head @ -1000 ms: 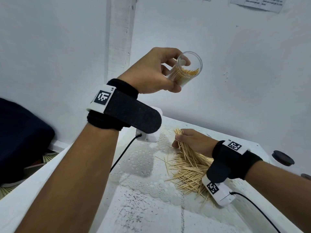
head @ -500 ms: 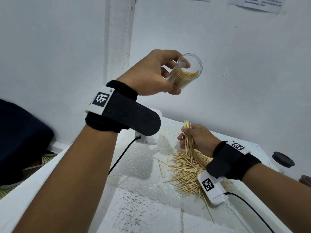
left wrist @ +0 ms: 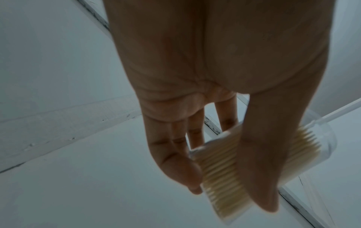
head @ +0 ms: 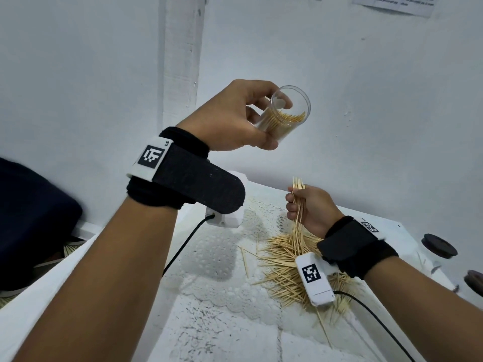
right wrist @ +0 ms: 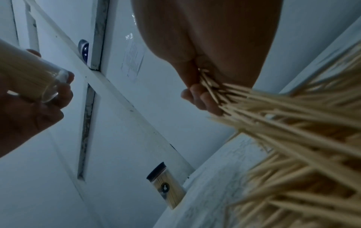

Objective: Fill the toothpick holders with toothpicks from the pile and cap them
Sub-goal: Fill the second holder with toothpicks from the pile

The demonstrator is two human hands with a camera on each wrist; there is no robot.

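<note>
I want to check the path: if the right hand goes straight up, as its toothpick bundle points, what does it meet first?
Probably the clear holder in the left hand; nothing shows between it and the right hand, though depth is unclear.

Counts as observed: two hands showing, left hand (head: 230, 118) and right hand (head: 311, 207); one clear open holder (head: 287, 113) sitting in the left hand, partly filled with toothpicks, too many to count; one bunch of toothpicks (head: 298, 205) standing in the right hand, number not countable; one loose pile (head: 285, 267) lying on the table, number not countable, with a few strays lying beside it; one capped holder (right wrist: 166, 185) full of toothpicks showing in the right wrist view; two dark round caps, one cap (head: 440, 245) and a second cap (head: 474, 282), sitting at the table's right edge; what is under them cannot be told; two wrist cameras, each trailing one black cable; two paper sheets hanging on the wall.
</note>
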